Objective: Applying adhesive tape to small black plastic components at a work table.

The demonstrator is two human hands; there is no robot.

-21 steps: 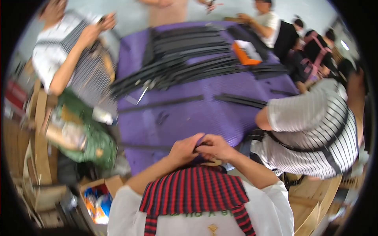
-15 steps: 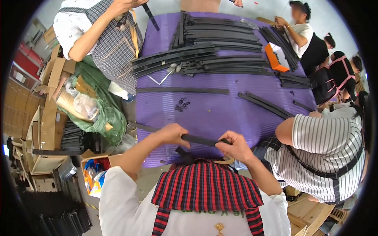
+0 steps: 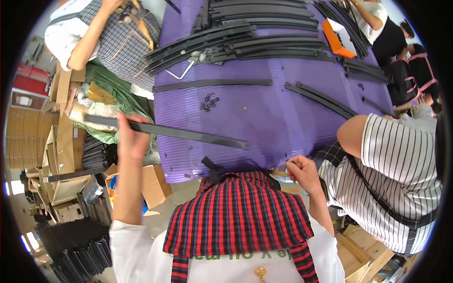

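Note:
My left hand [image 3: 133, 141], raised at the table's left edge, is closed around a long flat black strip [image 3: 188, 135]. The strip slants across the near part of the purple table [image 3: 264, 113], its right end unsupported by any hand. By the table's near edge, my right hand [image 3: 304, 173] has its fingers curled in a pinch. Something small and dark shows at its fingertips, too small to name. Beyond the strip lies a cluster of small black rings [image 3: 209, 102]. Another black strip [image 3: 212, 83] lies crosswise behind them.
Stacks of black strips [image 3: 269, 23] cover the far side, with a white bent rod [image 3: 181, 73] before them. An orange box [image 3: 337, 40] stands far right. A person in stripes [image 3: 391, 165] sits close on my right; another person [image 3: 113, 42] stands far left. Cartons [image 3: 155, 188] stand left.
My left hand has swung left and up with the strip. My right hand has come off the strip and moved slightly right. The whole view has shifted a little.

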